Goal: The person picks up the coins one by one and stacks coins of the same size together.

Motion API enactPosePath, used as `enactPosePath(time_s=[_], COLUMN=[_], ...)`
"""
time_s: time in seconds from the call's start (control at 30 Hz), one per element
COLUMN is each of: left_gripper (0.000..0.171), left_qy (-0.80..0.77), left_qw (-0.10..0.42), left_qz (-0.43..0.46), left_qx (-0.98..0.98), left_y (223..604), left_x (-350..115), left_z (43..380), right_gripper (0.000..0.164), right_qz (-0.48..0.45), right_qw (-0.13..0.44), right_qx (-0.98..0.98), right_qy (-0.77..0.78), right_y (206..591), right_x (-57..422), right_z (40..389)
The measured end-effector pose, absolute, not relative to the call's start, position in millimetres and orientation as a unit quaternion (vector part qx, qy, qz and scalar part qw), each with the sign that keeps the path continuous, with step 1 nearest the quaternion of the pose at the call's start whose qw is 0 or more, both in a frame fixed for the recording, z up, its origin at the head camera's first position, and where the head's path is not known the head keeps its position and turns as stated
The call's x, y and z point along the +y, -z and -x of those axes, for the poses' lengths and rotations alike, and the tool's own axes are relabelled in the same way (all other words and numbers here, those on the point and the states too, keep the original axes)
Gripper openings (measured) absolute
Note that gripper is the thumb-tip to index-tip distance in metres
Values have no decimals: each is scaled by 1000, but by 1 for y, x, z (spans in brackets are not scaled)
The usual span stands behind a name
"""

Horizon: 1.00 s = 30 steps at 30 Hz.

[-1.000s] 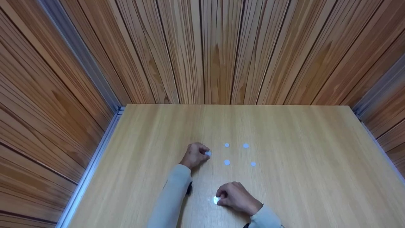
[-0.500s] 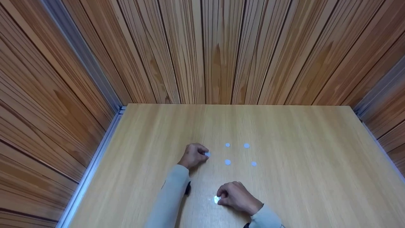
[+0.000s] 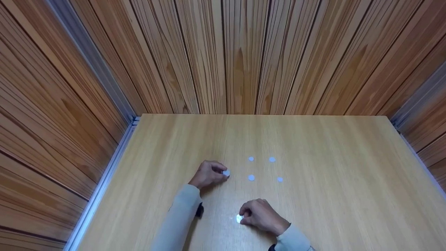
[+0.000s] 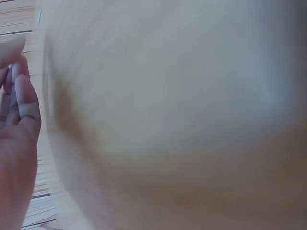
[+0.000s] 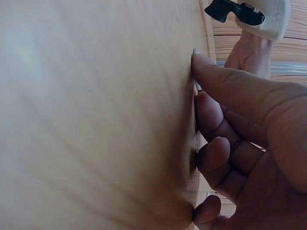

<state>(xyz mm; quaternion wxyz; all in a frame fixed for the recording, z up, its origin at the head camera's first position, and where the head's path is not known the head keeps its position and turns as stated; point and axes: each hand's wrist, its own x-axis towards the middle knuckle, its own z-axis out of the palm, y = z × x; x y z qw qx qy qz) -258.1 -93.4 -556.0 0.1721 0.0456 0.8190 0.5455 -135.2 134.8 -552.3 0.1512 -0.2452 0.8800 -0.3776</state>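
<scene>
- While both hands sit low on the worktop (image 3: 331,195), each looks mid-pickup: left hand (image 3: 208,174) pinches a white disc (image 3: 226,173), right hand (image 3: 260,216) pinches another disc (image 3: 239,219).
- Next up, I'd guess: lift cleanly without sliding.
- Four loose discs (image 3: 251,177) lie just beyond; loads of open room right, edges well apart.

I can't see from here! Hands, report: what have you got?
Left hand pinches a white disc on the table. Right hand pinches another white disc. Four loose discs lie apart; nothing blocks.
</scene>
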Motion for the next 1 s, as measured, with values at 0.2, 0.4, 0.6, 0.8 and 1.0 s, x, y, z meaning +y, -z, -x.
enactPosePath(time_s=[0.2,0.4,0.6,0.8,1.0], left_gripper=[22,20,19,19,19], left_qy=[-583,-579,-562,-565,-566], left_qw=[189,216,226,228,242], left_qz=[-68,-89,-117,-137,-156], left_qx=[787,781,787,781,773], left_y=[555,552,553,555,559], left_x=[-102,-105,-104,-104,-107], left_z=[250,239,231,223,215], right_gripper=[10,9,9,9,10], right_qz=[255,256,250,245,250], right_qw=[134,137,145,157,146], right_qx=[879,880,880,879,882], right_qy=[380,376,377,379,373], right_y=[554,553,552,553,554], right_x=[135,135,135,135,135], right_z=[135,135,136,136,135])
